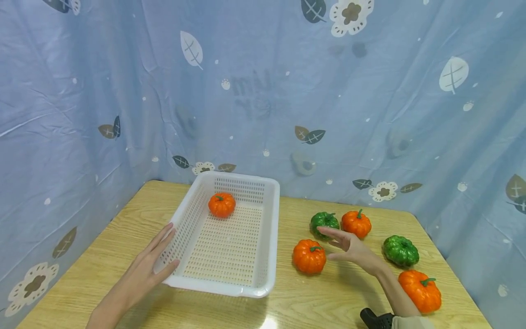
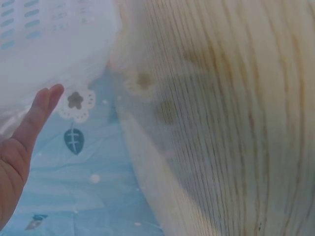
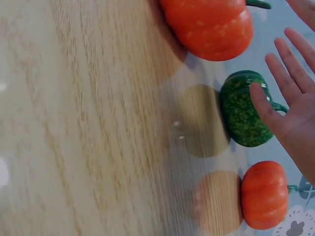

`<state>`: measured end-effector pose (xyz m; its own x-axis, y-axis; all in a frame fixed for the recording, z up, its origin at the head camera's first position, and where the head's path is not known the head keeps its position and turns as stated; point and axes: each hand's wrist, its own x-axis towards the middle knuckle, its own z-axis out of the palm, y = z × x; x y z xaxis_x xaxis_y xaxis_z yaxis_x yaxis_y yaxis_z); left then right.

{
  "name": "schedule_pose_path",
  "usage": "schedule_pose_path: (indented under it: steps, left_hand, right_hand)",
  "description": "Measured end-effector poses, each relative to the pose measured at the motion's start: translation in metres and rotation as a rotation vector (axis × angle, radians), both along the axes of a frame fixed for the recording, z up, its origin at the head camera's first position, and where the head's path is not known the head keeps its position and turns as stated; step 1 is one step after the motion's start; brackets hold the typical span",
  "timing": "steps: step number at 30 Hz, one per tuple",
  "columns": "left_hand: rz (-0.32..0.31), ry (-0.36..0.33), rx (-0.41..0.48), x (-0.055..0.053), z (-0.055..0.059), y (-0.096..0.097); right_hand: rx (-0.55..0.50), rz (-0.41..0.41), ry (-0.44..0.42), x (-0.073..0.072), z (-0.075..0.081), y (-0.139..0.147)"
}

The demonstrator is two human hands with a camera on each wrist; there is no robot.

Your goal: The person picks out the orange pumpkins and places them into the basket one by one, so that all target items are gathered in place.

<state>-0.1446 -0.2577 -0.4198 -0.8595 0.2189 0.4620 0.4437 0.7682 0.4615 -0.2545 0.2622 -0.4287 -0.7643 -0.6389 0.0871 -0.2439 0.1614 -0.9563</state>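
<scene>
A white perforated plastic basket (image 1: pixel 272 228) stands on the table, with one small orange pumpkin (image 1: pixel 222 205) at its far left inside. Beside the basket's left wall is my left hand (image 1: pixel 148 267), fingers extended, fingertips at the rim. In the left wrist view, the fingers (image 2: pixel 37 115) overlap the basket's white wall (image 2: pixel 54 64). My right hand (image 1: pixel 355 249) hovers, spread and holding nothing, close to a green pumpkin (image 1: pixel 323 222) and an orange pumpkin (image 1: pixel 309 257). The right wrist view shows its thumb and fingers in front of the green pumpkin (image 3: pixel 241 110).
Another orange pumpkin (image 1: pixel 356 224) sits just behind the right hand. To its right are a green pumpkin (image 1: pixel 400 251) and a larger orange one (image 1: pixel 420 291) by the forearm. A blue patterned curtain (image 1: pixel 263 100) surrounds the wooden table (image 1: pixel 135 214).
</scene>
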Motion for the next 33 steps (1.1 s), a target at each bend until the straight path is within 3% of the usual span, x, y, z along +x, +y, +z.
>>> schedule_pose_path:
  steps: [6,15,22,33]
  left_hand:
    - [-0.006,0.003,0.002,0.0,-0.001,0.001]
    - [0.0,-0.022,-0.004,0.0,0.001,0.0]
    - [-0.007,-0.009,0.001,-0.001,0.0,0.0]
    - [0.007,-0.018,0.006,-0.001,0.001,0.001]
  right_hand:
    - [0.002,0.145,-0.021,-0.003,-0.008,-0.004]
    - [-0.005,0.209,-0.006,0.01,-0.008,-0.012]
    - [0.024,0.198,-0.004,0.012,-0.018,-0.029]
    - [0.089,0.133,0.081,0.009,-0.021,-0.048]
